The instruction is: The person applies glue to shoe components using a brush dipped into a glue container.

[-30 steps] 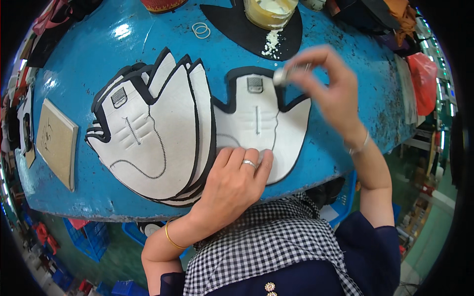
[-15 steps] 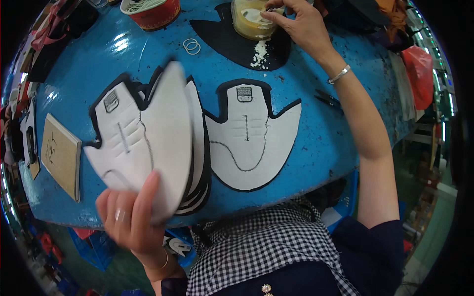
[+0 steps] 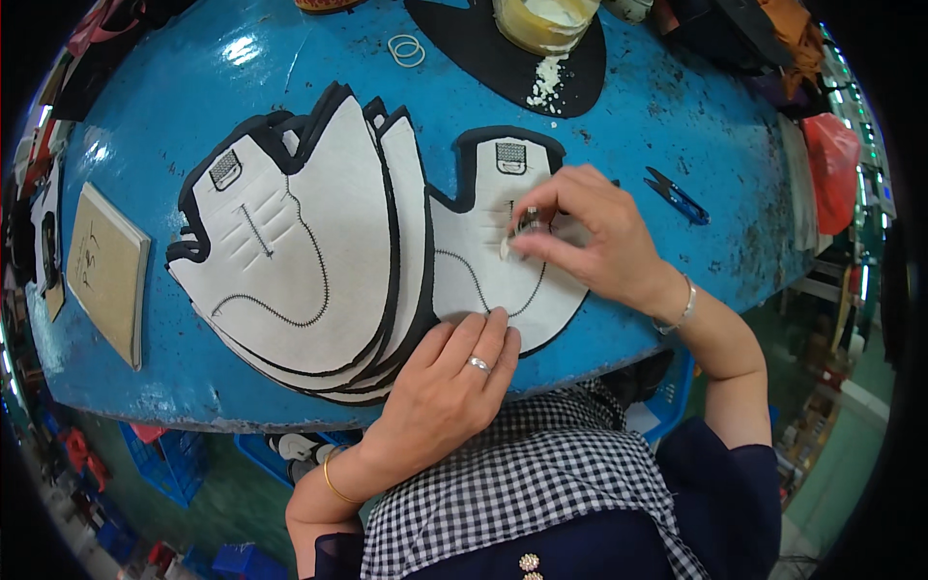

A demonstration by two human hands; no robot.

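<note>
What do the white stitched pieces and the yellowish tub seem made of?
White stitched pieces: probably fabric or synthetic leather, matte; the pale face is dull and takes dark stitching. Yellowish tub: likely plastic, slightly glossy; its smooth wall looks somewhat translucent.

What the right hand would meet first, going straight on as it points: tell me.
The right hand would probably meet the stack of white, black-edged stitched pieces to its left; its height over the lone matching piece is unclear.
</note>
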